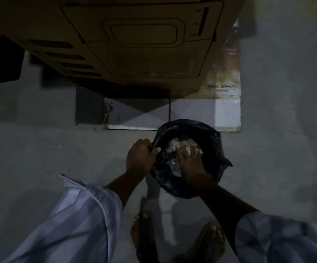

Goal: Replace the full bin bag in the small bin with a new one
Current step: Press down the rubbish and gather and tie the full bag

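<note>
Below, small bin [190,160] stood on floor [58,152]; left hand [139,158] clamped black bag [215,141] rim at 9 o'clock, right hand [189,164] spread flat, pressing clear plastic waste [172,147].

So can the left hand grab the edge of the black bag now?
Probably yes. The left hand is already at the near-left rim of the black bag, fingers curled over it. Nothing blocks it; the right hand presses on the clear plastic rubbish inside.

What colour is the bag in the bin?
Black bin bag, seen in the head view.
</note>
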Action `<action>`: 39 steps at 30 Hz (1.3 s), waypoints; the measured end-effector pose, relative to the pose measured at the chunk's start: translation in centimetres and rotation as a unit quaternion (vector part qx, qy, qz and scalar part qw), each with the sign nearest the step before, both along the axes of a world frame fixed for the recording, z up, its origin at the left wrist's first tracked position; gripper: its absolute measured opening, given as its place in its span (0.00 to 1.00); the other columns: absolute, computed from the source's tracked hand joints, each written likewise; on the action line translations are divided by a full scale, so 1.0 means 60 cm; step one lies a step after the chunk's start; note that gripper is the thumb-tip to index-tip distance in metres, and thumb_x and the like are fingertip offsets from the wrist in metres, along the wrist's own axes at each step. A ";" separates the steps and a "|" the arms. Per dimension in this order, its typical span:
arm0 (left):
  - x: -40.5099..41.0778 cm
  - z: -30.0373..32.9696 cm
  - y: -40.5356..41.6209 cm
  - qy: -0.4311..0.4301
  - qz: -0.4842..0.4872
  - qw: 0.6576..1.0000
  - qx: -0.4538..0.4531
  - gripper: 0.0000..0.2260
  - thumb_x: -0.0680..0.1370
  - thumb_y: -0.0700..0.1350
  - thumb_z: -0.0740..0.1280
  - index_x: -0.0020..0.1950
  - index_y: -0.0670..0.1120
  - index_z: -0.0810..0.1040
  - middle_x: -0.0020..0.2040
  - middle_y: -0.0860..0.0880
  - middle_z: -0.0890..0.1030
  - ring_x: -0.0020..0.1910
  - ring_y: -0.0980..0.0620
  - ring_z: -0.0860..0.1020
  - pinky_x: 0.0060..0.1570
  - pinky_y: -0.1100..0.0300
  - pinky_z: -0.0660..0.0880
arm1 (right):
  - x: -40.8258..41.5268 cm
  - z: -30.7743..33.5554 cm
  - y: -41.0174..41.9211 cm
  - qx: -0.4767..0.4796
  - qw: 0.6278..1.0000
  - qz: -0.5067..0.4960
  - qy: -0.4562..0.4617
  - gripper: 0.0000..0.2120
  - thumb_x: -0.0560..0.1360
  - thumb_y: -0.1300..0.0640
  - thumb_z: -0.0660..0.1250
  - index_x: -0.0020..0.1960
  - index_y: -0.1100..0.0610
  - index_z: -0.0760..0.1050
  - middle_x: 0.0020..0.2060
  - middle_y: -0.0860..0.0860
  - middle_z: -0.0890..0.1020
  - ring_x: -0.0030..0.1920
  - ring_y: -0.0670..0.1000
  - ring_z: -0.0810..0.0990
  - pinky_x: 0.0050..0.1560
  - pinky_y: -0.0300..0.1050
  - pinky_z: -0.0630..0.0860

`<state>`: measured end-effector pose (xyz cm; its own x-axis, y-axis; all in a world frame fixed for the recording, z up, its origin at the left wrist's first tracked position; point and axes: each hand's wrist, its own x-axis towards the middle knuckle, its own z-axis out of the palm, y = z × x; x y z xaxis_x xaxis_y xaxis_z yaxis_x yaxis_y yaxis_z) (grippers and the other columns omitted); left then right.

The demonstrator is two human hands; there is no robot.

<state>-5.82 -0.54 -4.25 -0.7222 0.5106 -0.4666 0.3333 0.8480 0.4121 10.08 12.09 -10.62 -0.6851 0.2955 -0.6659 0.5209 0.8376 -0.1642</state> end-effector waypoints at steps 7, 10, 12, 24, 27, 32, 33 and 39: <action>-0.022 -0.006 0.029 -0.182 0.247 0.952 0.000 0.40 0.72 0.72 0.64 0.76 0.47 0.69 0.74 0.41 0.72 0.71 0.38 0.73 0.69 0.41 0.72 | 0.034 0.069 0.037 0.043 0.933 -0.086 0.347 0.17 0.77 0.54 0.66 0.65 0.55 0.79 0.60 0.54 0.82 0.60 0.59 0.80 0.62 0.56 0.75; -0.033 -0.044 0.036 -0.311 0.321 0.894 0.039 0.46 0.75 0.71 0.66 0.82 0.43 0.57 0.80 0.42 0.65 0.76 0.39 0.68 0.75 0.44 0.66 | 0.057 0.096 0.065 0.042 0.910 -0.132 0.390 0.10 0.80 0.56 0.63 0.56 0.55 0.82 0.51 0.52 0.84 0.51 0.57 0.79 0.52 0.51 0.77; -0.040 -0.089 0.026 -0.341 0.305 0.889 0.029 0.53 0.68 0.79 0.64 0.80 0.42 0.65 0.78 0.43 0.69 0.73 0.41 0.72 0.73 0.45 0.69 | 0.068 0.104 0.072 -0.006 0.932 -0.141 0.335 0.11 0.78 0.58 0.64 0.55 0.56 0.83 0.50 0.53 0.84 0.50 0.57 0.82 0.50 0.50 0.79; -0.030 -0.013 0.041 -0.313 0.279 0.908 0.008 0.30 0.82 0.66 0.58 0.59 0.40 0.81 0.55 0.42 0.82 0.51 0.43 0.80 0.56 0.47 0.79 | 0.030 0.106 -0.001 -0.031 0.998 0.019 -0.049 0.13 0.80 0.57 0.61 0.61 0.60 0.77 0.59 0.59 0.81 0.59 0.61 0.81 0.58 0.51 0.76; -0.050 -0.014 0.031 -0.307 0.288 0.907 0.005 0.25 0.81 0.63 0.64 0.56 0.40 0.82 0.58 0.40 0.83 0.56 0.39 0.81 0.62 0.42 0.79 | 0.028 0.117 0.000 -0.029 0.999 -0.017 -0.008 0.12 0.80 0.56 0.60 0.60 0.57 0.78 0.57 0.57 0.82 0.58 0.60 0.82 0.56 0.50 0.77; -0.071 -0.011 0.029 -0.327 0.303 0.895 0.023 0.18 0.79 0.50 0.72 0.60 0.36 0.82 0.58 0.38 0.84 0.57 0.40 0.82 0.58 0.47 0.81 | 0.034 0.151 0.060 0.041 0.947 -0.160 0.274 0.08 0.77 0.55 0.66 0.49 0.53 0.84 0.45 0.52 0.85 0.47 0.56 0.83 0.48 0.48 0.77; -0.072 -0.010 0.030 -0.327 0.300 0.896 0.029 0.17 0.80 0.50 0.71 0.59 0.37 0.82 0.57 0.39 0.84 0.56 0.41 0.82 0.56 0.48 0.81 | 0.037 0.158 0.079 0.060 0.927 -0.183 0.320 0.07 0.76 0.55 0.68 0.51 0.52 0.84 0.46 0.51 0.84 0.48 0.55 0.81 0.50 0.49 0.75; -0.063 -0.013 0.040 -0.317 0.269 0.908 0.043 0.18 0.85 0.49 0.63 0.72 0.41 0.73 0.57 0.45 0.78 0.55 0.43 0.77 0.49 0.56 0.69 | 0.050 0.148 0.179 0.057 0.868 -0.434 0.235 0.40 0.71 0.40 0.75 0.77 0.52 0.66 0.69 0.56 0.76 0.69 0.60 0.72 0.70 0.60 0.69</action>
